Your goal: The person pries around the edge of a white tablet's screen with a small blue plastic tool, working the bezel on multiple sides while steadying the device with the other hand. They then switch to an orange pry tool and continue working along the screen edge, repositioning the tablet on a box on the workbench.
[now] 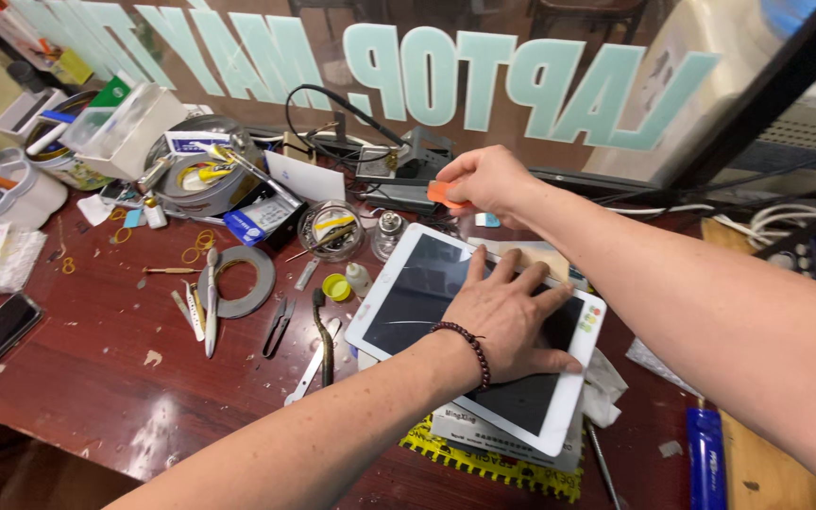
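Left hand (507, 316), fingers spread, presses flat on the white tablet (427, 283), steadying it; right hand (488, 179) pinches an orange, probably plastic pick (441, 195) at its far edge.

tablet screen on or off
Off: the white tablet shows only dark glass with reflections, lying flat under the left hand.

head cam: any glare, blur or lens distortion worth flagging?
Head view: glare patches on the glossy red-brown table near the bottom edge and faint reflections on the white tablet screen; wide-angle stretch enlarges the right forearm at the frame edge; left hand, right hand and its orange pick are sharp; backlit window washes out top right.
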The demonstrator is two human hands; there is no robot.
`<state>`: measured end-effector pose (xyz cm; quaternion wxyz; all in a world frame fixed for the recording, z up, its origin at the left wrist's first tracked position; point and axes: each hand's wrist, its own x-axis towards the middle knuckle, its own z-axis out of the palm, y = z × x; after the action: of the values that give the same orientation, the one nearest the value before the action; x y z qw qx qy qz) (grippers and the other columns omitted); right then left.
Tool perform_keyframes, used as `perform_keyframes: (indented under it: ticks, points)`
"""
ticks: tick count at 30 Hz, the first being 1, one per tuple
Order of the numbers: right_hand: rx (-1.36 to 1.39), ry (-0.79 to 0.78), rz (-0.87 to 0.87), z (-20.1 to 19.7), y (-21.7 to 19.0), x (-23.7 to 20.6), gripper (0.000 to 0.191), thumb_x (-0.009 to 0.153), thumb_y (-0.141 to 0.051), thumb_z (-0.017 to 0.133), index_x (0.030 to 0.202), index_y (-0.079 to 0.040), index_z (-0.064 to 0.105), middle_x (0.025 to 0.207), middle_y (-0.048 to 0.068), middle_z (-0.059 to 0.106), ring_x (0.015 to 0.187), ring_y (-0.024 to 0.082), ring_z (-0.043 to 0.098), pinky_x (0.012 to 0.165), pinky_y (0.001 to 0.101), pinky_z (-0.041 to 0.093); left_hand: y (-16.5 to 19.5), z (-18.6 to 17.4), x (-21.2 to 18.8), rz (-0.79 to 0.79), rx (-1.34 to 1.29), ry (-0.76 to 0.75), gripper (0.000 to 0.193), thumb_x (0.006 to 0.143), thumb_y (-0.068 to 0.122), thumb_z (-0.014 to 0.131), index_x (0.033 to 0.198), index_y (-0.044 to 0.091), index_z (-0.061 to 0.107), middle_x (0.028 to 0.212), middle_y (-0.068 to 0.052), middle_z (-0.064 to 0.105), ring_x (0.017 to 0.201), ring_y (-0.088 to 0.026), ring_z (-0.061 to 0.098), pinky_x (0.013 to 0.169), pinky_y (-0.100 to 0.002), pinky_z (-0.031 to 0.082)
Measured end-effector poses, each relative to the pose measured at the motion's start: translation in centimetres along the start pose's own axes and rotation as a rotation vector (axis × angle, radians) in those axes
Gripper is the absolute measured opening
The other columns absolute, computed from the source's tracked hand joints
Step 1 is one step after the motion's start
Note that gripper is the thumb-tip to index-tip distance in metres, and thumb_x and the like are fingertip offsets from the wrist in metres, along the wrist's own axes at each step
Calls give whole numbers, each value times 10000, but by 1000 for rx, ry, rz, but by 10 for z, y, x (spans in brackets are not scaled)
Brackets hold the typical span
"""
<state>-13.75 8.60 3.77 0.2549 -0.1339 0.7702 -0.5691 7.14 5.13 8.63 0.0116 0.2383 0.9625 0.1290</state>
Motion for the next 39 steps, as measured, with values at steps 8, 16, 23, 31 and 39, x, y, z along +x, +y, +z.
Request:
perform_keyframes:
  ticks: [8, 16, 23, 31, 39]
  points:
    - [-498, -44, -236, 61, 1, 70, 251, 753, -63, 829, 999, -53, 782, 874, 58, 787, 718, 123, 737, 646, 291, 597, -25, 5, 5, 18, -6, 110, 954, 661, 775, 680, 1436, 235, 548, 1532, -154, 405, 1481, -412, 286, 1094, -738, 251]
    - [-596, -86, -415, 65, 17, 89, 228, 752, -76, 832, 975, -45, 794, 855, 58, 796, 752, 96, 742, 694, 280, 583, -33, 9, 8, 19, -30, 88, 975, 674, 763, 675, 1456, 202, 522, 1520, -192, 388, 1459, -474, 257, 1083, -763, 221]
    - [-101, -114, -22, 6, -11, 35, 250, 828, -62, 774, 1072, -12, 759, 955, 88, 783, 730, 122, 699, 597, 269, 569, -24, -1, 5, -22, -98, -4, 915, 688, 706, 730, 1421, 187, 560, 1363, -154, 536, 1375, -395, 401, 1134, -751, 199]
    - [-35, 223, 140, -112, 21, -176, 205, 855, -59, 746, 1048, 10, 753, 906, 70, 765, 734, 102, 692, 636, 253, 574, 12, -7, 11, -172, -127, -102, 919, 624, 585, 864, 1304, 43, 567, 1344, -140, 528, 1372, -356, 372, 1140, -685, 194]
    - [-90, 317, 50, -91, 55, -234, 184, 857, -81, 787, 1020, 3, 780, 835, 70, 725, 681, 83, 612, 597, 244, 497, 38, 5, 6, -231, -108, -20, 905, 624, 629, 855, 1264, 42, 597, 1316, -125, 541, 1355, -322, 392, 1136, -649, 219]
